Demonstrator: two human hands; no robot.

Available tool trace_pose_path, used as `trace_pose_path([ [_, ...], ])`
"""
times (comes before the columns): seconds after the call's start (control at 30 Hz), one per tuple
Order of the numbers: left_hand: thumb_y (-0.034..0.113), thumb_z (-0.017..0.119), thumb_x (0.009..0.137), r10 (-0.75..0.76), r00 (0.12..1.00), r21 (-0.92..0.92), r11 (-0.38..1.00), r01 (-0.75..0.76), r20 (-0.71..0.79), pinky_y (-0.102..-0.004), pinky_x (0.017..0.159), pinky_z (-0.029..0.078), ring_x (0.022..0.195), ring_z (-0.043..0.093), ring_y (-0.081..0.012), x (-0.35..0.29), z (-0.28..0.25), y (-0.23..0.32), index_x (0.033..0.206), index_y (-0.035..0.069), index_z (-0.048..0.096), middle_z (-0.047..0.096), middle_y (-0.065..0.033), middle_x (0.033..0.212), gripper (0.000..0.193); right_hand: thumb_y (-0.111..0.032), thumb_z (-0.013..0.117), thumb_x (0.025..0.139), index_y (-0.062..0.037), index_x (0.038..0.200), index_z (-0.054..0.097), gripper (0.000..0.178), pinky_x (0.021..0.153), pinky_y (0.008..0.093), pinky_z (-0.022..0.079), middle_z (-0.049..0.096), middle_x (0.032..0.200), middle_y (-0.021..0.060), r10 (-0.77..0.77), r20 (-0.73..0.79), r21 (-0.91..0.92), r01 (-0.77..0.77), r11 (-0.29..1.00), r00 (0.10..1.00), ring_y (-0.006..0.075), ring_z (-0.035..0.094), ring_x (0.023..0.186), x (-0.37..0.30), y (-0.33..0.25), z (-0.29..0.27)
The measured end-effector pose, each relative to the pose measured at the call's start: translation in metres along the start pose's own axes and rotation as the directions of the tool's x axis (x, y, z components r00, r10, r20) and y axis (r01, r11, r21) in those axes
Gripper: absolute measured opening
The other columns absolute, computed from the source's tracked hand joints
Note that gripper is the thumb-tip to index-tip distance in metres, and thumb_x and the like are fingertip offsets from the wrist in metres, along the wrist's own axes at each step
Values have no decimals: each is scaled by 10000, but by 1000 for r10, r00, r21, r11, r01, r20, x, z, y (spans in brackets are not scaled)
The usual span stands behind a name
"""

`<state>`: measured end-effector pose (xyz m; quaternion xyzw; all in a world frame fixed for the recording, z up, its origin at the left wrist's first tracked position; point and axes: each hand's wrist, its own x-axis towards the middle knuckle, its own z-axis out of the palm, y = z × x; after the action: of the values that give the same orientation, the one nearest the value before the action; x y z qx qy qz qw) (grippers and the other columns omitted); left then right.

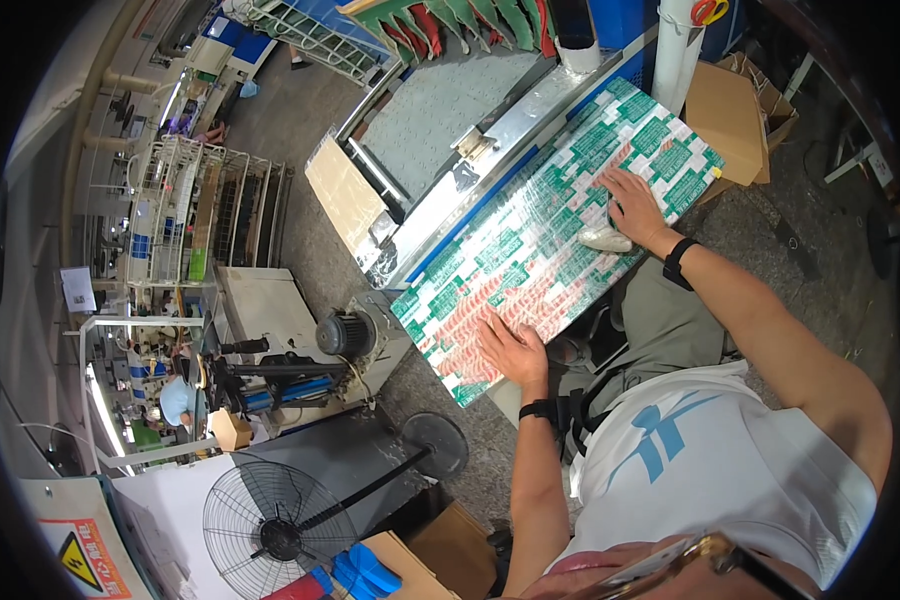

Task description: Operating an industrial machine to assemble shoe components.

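Note:
A long board [515, 235] covered in green and white printed sheet lies in front of me, beside a metal machine edge. Many small reddish strips [510, 315] are spread in rows over its left part, with a few more near its right end. My left hand [513, 350] rests on the strips by the near edge, fingers extended. Farther right, my right hand [632, 205] lies on the board with its fingers apart. A whitish rounded bundle [605, 240] sits just below that wrist; its kind is unclear.
Beyond the board stands a machine with a grey plate [450, 110] and a blue-edged metal rail [470, 210]. A motor [342, 334] and a standing fan [278, 538] are to the left. Cardboard boxes [725, 120] stand at the right end; white wire racks [175, 210] are farther back.

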<state>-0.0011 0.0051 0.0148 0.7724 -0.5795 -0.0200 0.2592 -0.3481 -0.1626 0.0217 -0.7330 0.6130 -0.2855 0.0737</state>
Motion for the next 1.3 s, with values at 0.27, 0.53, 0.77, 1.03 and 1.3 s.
trace_pose_path([
  [0.27,341,631,1005,5,1000,-17,1000,-4,16,-651,1351,147,1619,324,-496,0,1,-3,1671,89,480,387,-283,1740,728,-95,629,1044,-88,1575,571,535,1323,514,318,511,1646,163,8,10,1,-8,1000,1000,366,413,1577,1,-1,-1],
  [0.53,335,640,998,-6,1000,-17,1000,7,30,-644,1356,141,1627,314,-487,0,1,-3,1672,91,477,375,-272,1750,735,-97,615,1062,-97,1581,561,522,1322,516,313,500,1652,160,30,51,-13,-29,999,998,360,399,1586,1,-3,-3],
  [0.77,336,638,1003,-11,999,-3,1000,11,38,-638,1360,141,1633,310,-476,0,0,-4,1696,114,453,367,-259,1759,751,-100,614,1066,-108,1589,551,526,1326,524,303,488,1663,156,3,34,10,-3,1000,999,358,389,1594,0,-3,-4],
  [1.03,343,626,1012,-21,999,-10,1000,21,45,-644,1355,148,1633,312,-474,1,-1,-3,1685,100,468,373,-267,1754,733,-104,603,1072,-101,1591,546,522,1328,523,298,486,1663,158,32,60,-15,-31,999,998,359,387,1592,0,-4,-3],
  [1.3,339,626,1011,-29,998,1,1000,29,48,-647,1353,152,1624,322,-486,1,0,-3,1674,79,478,390,-284,1739,728,-82,624,1044,-95,1583,550,544,1317,522,318,501,1650,162,-8,10,1,8,1000,1000,366,413,1574,0,-2,-1],
])
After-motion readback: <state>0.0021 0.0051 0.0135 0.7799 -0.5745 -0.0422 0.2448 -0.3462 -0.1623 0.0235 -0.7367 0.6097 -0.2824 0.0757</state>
